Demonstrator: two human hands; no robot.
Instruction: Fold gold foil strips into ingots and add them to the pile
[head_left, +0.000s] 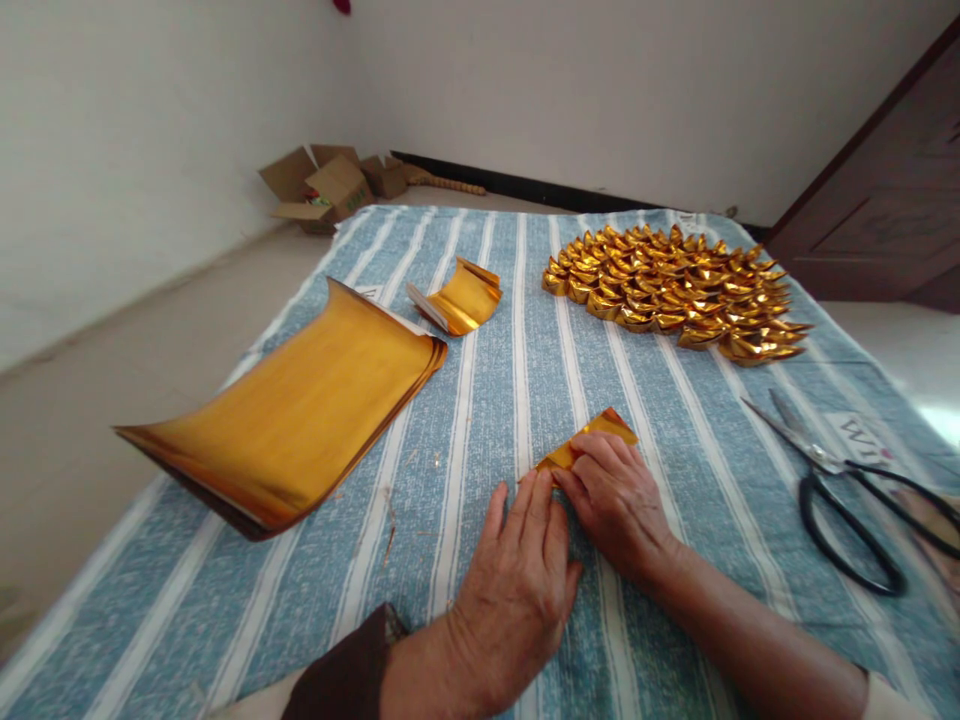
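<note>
A small piece of gold foil paper [611, 424], folded into a narrow strip, lies slantwise on the striped cloth in front of me. My right hand [619, 500] is closed over it, its fingers curled and thumb pressed to the near edge. My left hand [517, 585] lies flat, fingers stretched out, with the tips touching the strip's lower left end. Fingers cover much of the strip, so its folds are partly hidden. Farther off at the right stand rows of folded gold paper ingots [667, 285].
Left of my hands is a large stack of gold foil sheets [300, 400], with a smaller curled stack [461, 298] beyond it. Black-handled scissors [823, 462] lie open at the right. Cardboard boxes [337, 187] stand on the floor past the striped cloth [450, 430].
</note>
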